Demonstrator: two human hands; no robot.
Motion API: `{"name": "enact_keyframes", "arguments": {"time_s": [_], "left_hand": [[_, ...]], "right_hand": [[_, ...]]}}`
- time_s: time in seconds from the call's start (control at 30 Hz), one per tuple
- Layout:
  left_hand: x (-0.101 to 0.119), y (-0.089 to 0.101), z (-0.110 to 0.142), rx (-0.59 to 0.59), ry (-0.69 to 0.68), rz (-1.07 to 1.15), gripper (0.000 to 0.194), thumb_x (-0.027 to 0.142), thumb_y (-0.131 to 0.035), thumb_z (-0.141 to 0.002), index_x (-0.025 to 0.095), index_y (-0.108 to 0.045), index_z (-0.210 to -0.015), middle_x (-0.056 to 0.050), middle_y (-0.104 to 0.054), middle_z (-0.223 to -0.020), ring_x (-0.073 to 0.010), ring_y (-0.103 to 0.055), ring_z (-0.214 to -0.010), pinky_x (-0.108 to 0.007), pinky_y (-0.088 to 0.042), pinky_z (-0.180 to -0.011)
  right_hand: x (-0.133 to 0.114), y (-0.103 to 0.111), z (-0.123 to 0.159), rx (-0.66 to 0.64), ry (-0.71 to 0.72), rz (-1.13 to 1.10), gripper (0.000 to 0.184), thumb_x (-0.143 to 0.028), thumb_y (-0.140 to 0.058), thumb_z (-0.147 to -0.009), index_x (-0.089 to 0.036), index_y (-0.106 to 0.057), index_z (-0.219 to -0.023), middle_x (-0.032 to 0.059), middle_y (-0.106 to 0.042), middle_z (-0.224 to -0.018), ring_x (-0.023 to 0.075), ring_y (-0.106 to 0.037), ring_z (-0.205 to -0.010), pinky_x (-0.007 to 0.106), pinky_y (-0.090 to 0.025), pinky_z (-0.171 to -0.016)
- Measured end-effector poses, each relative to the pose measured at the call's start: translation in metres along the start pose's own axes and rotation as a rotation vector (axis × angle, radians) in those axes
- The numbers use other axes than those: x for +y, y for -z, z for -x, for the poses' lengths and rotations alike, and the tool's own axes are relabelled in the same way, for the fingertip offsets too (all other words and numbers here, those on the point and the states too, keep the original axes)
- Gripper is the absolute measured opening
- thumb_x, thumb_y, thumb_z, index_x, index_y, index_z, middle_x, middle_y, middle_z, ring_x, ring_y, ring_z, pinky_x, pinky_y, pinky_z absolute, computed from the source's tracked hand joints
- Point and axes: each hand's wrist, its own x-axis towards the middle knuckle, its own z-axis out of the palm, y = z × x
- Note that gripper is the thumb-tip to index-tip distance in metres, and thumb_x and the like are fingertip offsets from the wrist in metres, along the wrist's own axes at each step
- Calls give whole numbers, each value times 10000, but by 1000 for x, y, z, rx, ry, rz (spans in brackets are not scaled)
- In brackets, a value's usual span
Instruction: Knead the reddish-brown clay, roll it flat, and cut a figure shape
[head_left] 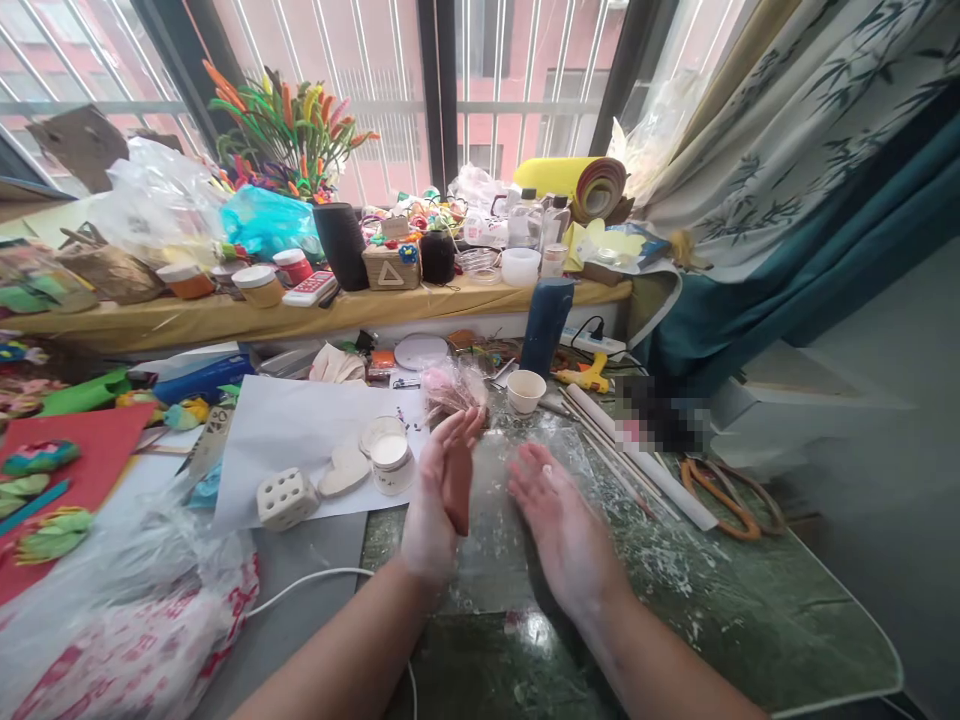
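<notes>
My left hand (439,490) is raised on edge above a clear sheet (491,560) on the green tabletop. Its fingers are stretched out and its palm faces right. The palm side looks dark reddish-brown; whether that is shaded skin or a thin piece of material, I cannot tell. Across a gap from it, my right hand (559,520) is tilted, its fingers extended. A small white spot (547,470) shows on it, too small to name. Both hands look whitish, as if dusted. Left of my left hand stands an open tub of white material (391,465).
A white dice-like block (287,499) lies on white paper (300,420). Ahead are a paper cup (525,391), a dark blue cylinder (546,328) and a yellow glue gun (585,374). Sticks and orange-handled scissors (720,500) lie right. A plastic bag (142,630) fills the left front.
</notes>
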Motion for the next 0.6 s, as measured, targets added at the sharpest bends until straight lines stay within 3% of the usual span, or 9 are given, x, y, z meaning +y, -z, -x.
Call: {"name": "enact_keyframes", "arguments": {"time_s": [0.07,0.13,0.2,0.27,0.33,0.4,0.43,0.5,0.6], "left_hand": [[6,-3,5,-153,-139,-305,653,656,-756,-732,265,-696,-1252,-101,-558,-1474,-389,-307,-1490,-491,-173,-1248],[10,-1,7,-278,-209,-544,591,581,-770,-762,271,-705,-1260,-92,-553,-1481,-393,-271,-1503,-484,-29,-1263],[11,5,5,-230,-268,-591,514,584,-664,-863,271,-699,-1269,-82,-556,-1480,-367,-300,-1493,-490,-25,-1261],[8,12,-2,-74,-253,-430,495,604,-547,-935,255,-697,-1252,-86,-577,-1455,-332,-358,-1468,-491,-139,-1251],[4,15,-10,29,-110,-170,524,634,-478,-958,240,-690,-1232,-92,-604,-1422,-306,-408,-1442,-486,-247,-1222],[-1,16,-16,46,100,56,575,680,-449,-948,230,-686,-1215,-101,-614,-1410,-301,-446,-1419,-486,-314,-1192],[-2,15,-17,34,204,137,604,707,-440,-936,225,-688,-1204,-108,-615,-1407,-305,-465,-1406,-487,-339,-1178],[-3,13,-16,-15,378,249,669,764,-433,-900,220,-690,-1196,-126,-626,-1390,-328,-504,-1372,-501,-390,-1142],[-3,9,-9,-122,544,329,750,815,-433,-856,215,-674,-1237,-150,-651,-1347,-377,-535,-1335,-554,-432,-1093]], "right_hand": [[7,-13,0,-157,-110,-88,559,-577,-282,-1016,-285,-564,-1400,77,-619,-1413,290,-571,-1323,540,-510,-1053],[8,-24,-1,-301,-199,-177,608,-609,-249,-1007,-253,-621,-1330,96,-664,-1348,308,-605,-1279,541,-545,-994],[0,-25,-4,-335,-246,-254,608,-622,-281,-997,-226,-664,-1254,120,-701,-1280,330,-633,-1235,568,-549,-968],[-19,-13,-10,-246,-168,-255,573,-618,-311,-995,-246,-647,-1273,113,-697,-1290,333,-634,-1233,597,-527,-987],[-40,7,-16,-50,93,-160,537,-599,-314,-1004,-311,-552,-1390,62,-618,-1415,309,-567,-1322,590,-475,-1063],[-55,23,-20,162,424,52,583,-592,-268,-1011,-310,-444,-1490,35,-528,-1503,293,-405,-1454,578,-352,-1171],[-58,27,-20,183,534,196,620,-607,-228,-1011,-298,-414,-1516,32,-492,-1533,291,-309,-1505,579,-276,-1210],[-54,27,-17,50,633,462,668,-668,-309,-974,-289,-445,-1506,34,-467,-1555,314,-238,-1529,573,-192,-1240],[-35,16,-5,-297,590,677,717,-677,-660,-804,-293,-584,-1404,61,-529,-1510,376,-377,-1456,581,-226,-1230]]}}
